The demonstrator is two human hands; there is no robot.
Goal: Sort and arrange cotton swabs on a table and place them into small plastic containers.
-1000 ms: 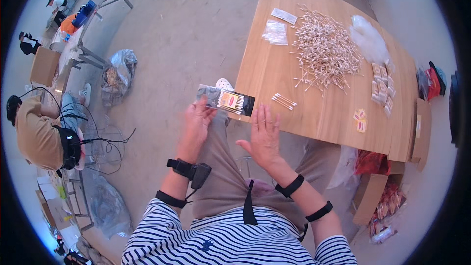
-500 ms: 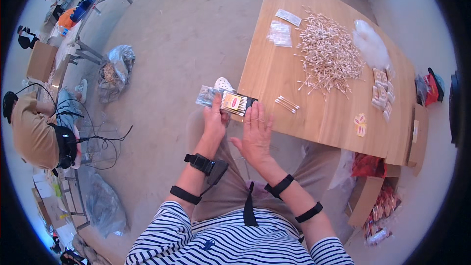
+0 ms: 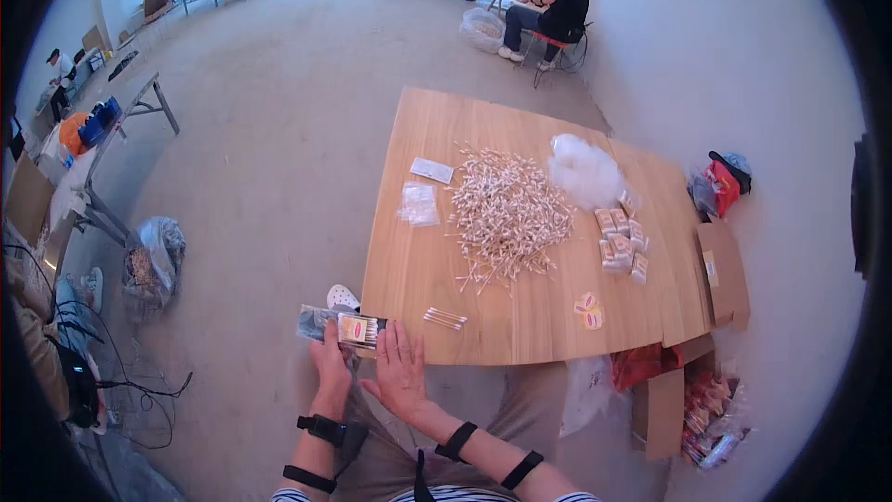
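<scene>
At the table's near left corner, my left hand grips a clear packet of cotton swabs with a yellow and red card in it. Loose clear plastic sticks out from the packet's left end. My right hand lies with its fingers stretched out against the packet's right end, where a dark piece shows partly under the fingertips. Just right of my right hand, several loose swabs lie side by side on the wooden table. A big heap of swabs covers the table's middle.
Flat clear bags lie left of the heap. White fluffy material, filled packets and small yellow cards are on its right. Cardboard boxes stand by the right edge. A person sits at the far table.
The view has tilted up, bringing in the far room and a scooter. Both hands keep nearly the same hold on the packet.
</scene>
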